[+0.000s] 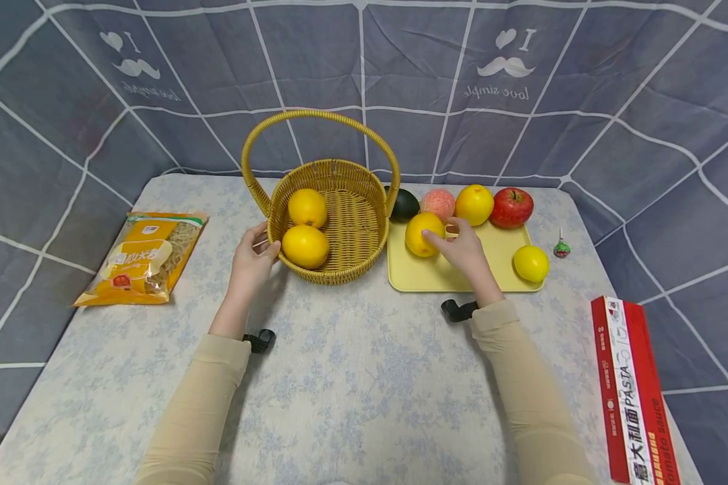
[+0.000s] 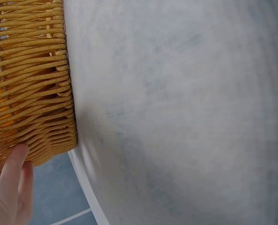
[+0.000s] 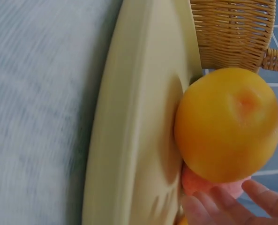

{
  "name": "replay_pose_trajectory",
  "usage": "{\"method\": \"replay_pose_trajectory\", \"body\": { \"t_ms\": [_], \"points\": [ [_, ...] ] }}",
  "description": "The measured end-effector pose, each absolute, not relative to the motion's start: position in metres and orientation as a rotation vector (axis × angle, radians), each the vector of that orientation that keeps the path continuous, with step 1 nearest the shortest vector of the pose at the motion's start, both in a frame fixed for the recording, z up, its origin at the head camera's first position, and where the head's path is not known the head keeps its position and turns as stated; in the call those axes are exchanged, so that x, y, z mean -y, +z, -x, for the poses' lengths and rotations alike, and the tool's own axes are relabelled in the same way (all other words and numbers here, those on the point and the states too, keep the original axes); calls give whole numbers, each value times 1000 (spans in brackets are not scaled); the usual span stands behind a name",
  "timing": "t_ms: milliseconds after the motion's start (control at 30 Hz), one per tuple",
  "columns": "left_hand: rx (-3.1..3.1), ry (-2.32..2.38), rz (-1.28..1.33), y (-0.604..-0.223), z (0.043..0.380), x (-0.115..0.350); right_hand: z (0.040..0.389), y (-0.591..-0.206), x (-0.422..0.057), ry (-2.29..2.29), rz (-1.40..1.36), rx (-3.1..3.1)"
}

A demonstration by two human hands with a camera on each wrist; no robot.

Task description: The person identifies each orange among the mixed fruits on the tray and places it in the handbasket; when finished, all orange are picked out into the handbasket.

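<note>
A wicker basket [image 1: 356,225] with a tall arched handle holds two yellow-orange fruits [image 1: 307,207] on its left side. My left hand [image 1: 251,252] touches the basket's outer left wall near the rim; in the left wrist view its fingers [image 2: 12,171] lie straight against the weave. To the right, my right hand [image 1: 464,252] is at an orange [image 1: 421,232] on the pale yellow tray [image 1: 461,273]. Thumb and fingers are spread at the orange's right side. In the right wrist view the fingertips [image 3: 218,197] reach its lower edge, not wrapped around it.
Along the tray's back are an avocado [image 1: 405,205], a peach [image 1: 438,201], another orange [image 1: 474,204] and a red apple [image 1: 512,207]. A lemon [image 1: 530,263] sits at its right. Nearby are a lollipop [image 1: 561,248], a pasta box [image 1: 633,391] and, far left, a noodle bag [image 1: 142,259].
</note>
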State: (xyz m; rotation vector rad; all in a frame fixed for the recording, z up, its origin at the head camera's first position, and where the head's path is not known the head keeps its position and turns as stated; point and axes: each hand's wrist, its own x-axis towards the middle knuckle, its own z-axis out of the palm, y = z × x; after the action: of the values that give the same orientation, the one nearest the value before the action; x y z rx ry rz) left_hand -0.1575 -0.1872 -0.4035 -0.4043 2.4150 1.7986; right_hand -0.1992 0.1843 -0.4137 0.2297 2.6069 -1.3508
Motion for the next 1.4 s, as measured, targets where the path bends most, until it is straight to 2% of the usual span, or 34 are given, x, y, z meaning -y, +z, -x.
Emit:
{"method": "replay_pose_trajectory", "body": {
  "t_ms": [1100, 1400],
  "points": [
    [-2424, 1802, 415, -407, 161, 188, 205, -416, -163, -1505, -388, -2418],
    [-2424, 1795, 413, -406, 161, 189, 193, -391, -167, -1530, -280, -2405]
  ]
}}
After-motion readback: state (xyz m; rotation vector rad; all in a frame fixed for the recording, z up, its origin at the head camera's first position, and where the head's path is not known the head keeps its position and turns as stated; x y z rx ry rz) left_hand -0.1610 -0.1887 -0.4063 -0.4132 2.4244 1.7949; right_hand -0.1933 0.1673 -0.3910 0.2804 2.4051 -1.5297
